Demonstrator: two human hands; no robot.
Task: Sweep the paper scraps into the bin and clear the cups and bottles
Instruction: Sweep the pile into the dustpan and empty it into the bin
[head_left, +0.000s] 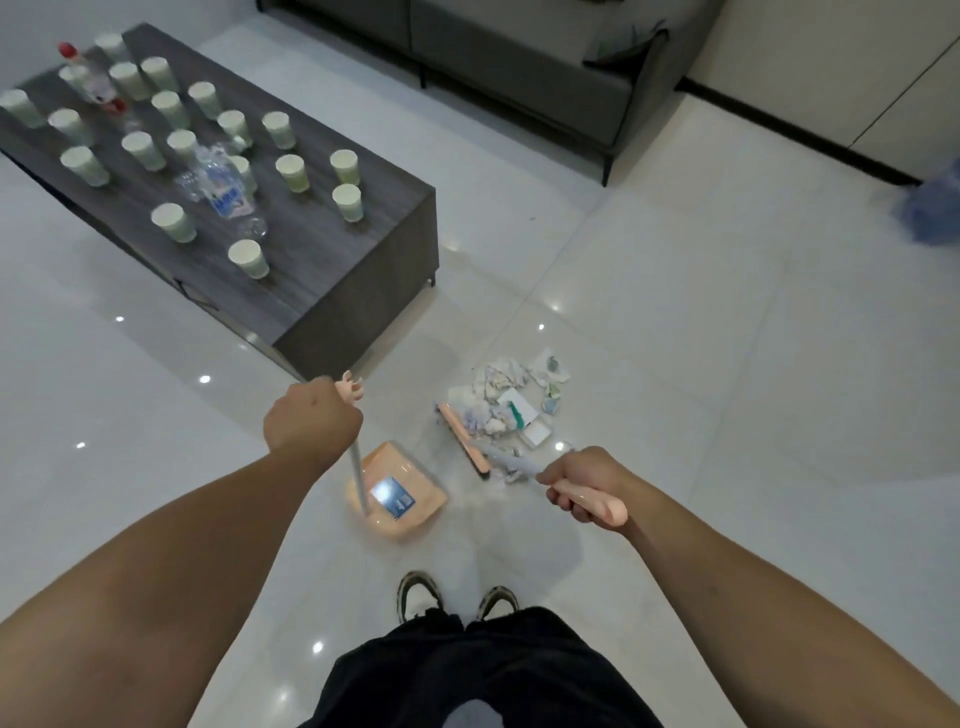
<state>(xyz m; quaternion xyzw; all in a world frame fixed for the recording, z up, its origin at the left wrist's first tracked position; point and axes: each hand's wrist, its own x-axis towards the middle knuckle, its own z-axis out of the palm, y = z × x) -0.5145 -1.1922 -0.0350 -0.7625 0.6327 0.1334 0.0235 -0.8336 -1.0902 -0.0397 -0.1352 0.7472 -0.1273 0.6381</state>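
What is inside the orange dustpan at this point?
The dustpan shows only a blue-and-white label on its tray; no paper scraps in it yet, they lie on the floor beside the broom head. The pole hides a thin strip.

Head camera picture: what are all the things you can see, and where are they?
paper cups: about twenty, pale green, upright on the table
plastic bottles: at least two, clear, one red-capped, among the cups
coffee table: one, dark grey, upper left
paper scraps: one pile, white, on the floor by the broom head
broom: one, peach head, head against the scraps
dustpan: one, peach with a blue label, on the floor left of the broom
sofa: one, grey, top of view
blue thing: one, blurred, far right edge
shoes: two, dark and white, bottom centre
left hand: grips the dustpan's pole
right hand: grips the broom's handle
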